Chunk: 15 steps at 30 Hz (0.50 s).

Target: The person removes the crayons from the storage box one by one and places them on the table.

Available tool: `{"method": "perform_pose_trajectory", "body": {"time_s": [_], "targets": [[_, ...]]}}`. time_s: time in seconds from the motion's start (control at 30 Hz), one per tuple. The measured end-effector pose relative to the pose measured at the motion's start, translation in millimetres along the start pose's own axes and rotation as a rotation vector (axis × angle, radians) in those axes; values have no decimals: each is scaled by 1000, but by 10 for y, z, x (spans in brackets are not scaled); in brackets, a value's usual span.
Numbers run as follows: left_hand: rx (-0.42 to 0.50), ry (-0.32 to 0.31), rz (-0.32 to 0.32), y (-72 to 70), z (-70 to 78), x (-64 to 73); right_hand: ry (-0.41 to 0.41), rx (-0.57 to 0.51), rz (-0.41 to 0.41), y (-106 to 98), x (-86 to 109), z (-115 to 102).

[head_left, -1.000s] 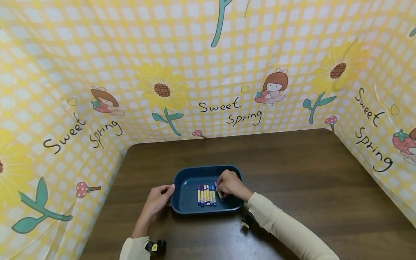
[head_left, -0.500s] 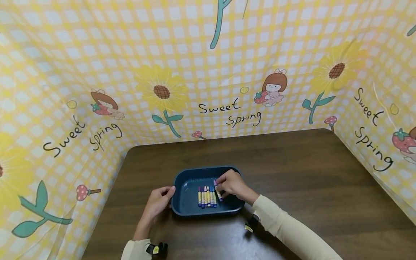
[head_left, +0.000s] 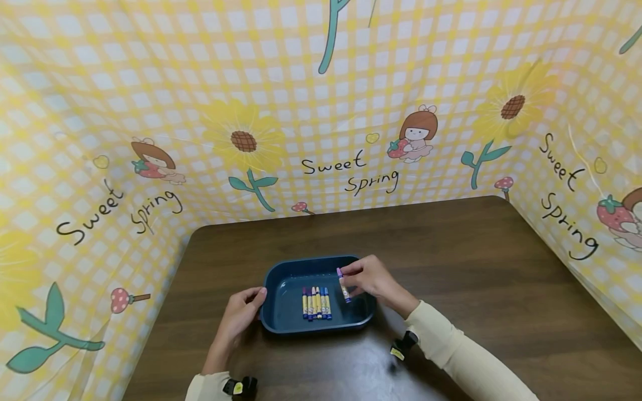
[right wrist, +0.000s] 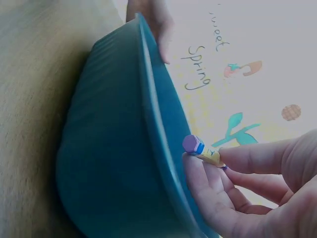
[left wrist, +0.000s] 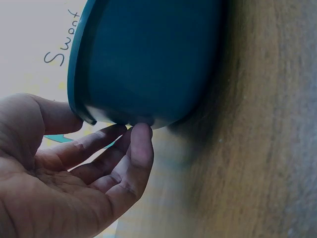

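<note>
A dark blue rectangular tray sits on the table. My left hand holds its left end, the thumb on the rim and the fingers against the outer wall, as the left wrist view also shows. My right hand pinches a crayon with a purple end and a yellow printed wrapper, above the right part of the tray. In the right wrist view this crayon is between thumb and fingers, its purple end toward the camera. Several more crayons lie side by side in a row on the tray's floor.
The brown wooden table extends around the tray. Behind it and at both sides hangs a yellow checked cloth printed with flowers and lettering. Black bands with small devices are at both wrists.
My right hand has lifted the purple-ended crayon away from the right end of the row, up and to the right. The left hand stays at the tray's left end.
</note>
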State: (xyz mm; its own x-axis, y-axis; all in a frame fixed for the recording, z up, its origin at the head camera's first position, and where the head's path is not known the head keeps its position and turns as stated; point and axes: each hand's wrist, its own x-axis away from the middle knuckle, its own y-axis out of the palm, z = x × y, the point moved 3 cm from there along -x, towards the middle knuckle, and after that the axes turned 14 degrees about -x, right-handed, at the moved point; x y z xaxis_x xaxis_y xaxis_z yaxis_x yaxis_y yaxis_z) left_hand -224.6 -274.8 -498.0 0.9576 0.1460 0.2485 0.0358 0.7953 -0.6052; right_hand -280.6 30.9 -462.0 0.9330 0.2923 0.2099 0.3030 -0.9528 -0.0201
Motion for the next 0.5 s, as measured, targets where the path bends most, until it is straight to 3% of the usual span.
{"method": "perform_pose_trajectory", "body": {"time_s": [0.3,0.5], "targets": [[17,-1,-5,7,-31,3,-2,-77,52,-299,140,-33],[24,-8,-3,4,-39,-18,-21,-177,10,-564,209,-32]]}}
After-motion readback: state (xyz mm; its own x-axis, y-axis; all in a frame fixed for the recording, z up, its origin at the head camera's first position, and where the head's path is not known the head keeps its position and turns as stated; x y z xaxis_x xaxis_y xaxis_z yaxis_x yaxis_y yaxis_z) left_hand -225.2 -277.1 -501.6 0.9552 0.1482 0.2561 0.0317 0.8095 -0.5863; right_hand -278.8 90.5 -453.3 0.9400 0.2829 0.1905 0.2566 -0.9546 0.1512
